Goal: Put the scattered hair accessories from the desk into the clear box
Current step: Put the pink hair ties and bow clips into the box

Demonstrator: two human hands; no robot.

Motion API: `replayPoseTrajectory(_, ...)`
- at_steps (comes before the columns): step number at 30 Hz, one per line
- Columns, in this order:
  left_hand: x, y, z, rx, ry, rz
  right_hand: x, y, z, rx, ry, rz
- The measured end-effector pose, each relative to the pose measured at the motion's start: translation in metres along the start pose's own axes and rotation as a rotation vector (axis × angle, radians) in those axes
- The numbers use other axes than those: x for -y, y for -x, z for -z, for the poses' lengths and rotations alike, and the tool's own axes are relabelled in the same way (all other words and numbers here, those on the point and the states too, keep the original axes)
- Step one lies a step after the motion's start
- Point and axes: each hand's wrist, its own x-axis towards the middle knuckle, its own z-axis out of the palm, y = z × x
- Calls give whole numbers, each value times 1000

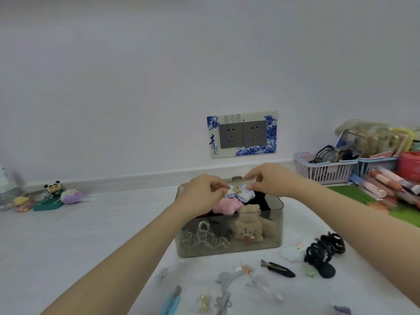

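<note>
Loose clips [223,289] (desk front) before clear box [229,248], black claw [323,253] right.

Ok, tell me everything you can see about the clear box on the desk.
The clear box is a smoky, see-through plastic tub with rounded corners, upright and open-topped on the white desk. Through its front wall show metal clips, a brown plush clip and a pink plush piece. Both hands hold a checked bow over it.
</note>
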Motion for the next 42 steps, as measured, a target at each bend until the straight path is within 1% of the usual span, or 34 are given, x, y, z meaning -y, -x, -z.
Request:
replayPoseTrajectory(2,-18,11,-8,20,18,-32,-5,22,6,-32,-9,11)
replayPoseTrajectory(5,-42,24,-23,44,132,-95,-15,57,16,-99,-49,21)
replayPoseTrajectory(8,-62,33,-43,79,144,-159,-31,91,21,-131,-52,9)
replayPoseTrajectory(11,-83,42,-70,138,146,-172,-55,125,18,-89,-20,-36)
replayPoseTrajectory(15,-95,46,-98,242,8,-135,-81,146,8,-34,-10,-85)
replayPoseTrajectory(18,-99,46,-114,298,24,-107,-98,153,6,-22,20,-108)
replayPoseTrajectory(22,-102,41,-125,321,25,-87,-118,156,0,5,212,-186)
replayPoseTrajectory(23,-104,39,-128,324,30,-92,-125,158,-2,17,192,-221)
replayPoseTrajectory(25,-106,37,-131,322,33,-92,-132,164,-7,40,58,-275)
replayPoseTrajectory(27,-107,35,-133,322,41,-93,-136,169,-12,47,-14,-284)
replayPoseTrajectory(31,-107,35,-135,334,49,-105,-139,170,-15,-35,-110,-292)
replayPoseTrajectory(37,-112,32,-143,316,-41,-108,-134,167,-5,-189,-239,-297)
replayPoseTrajectory(42,-119,27,-158,350,-147,-116,-133,168,-7,-236,-324,-283)
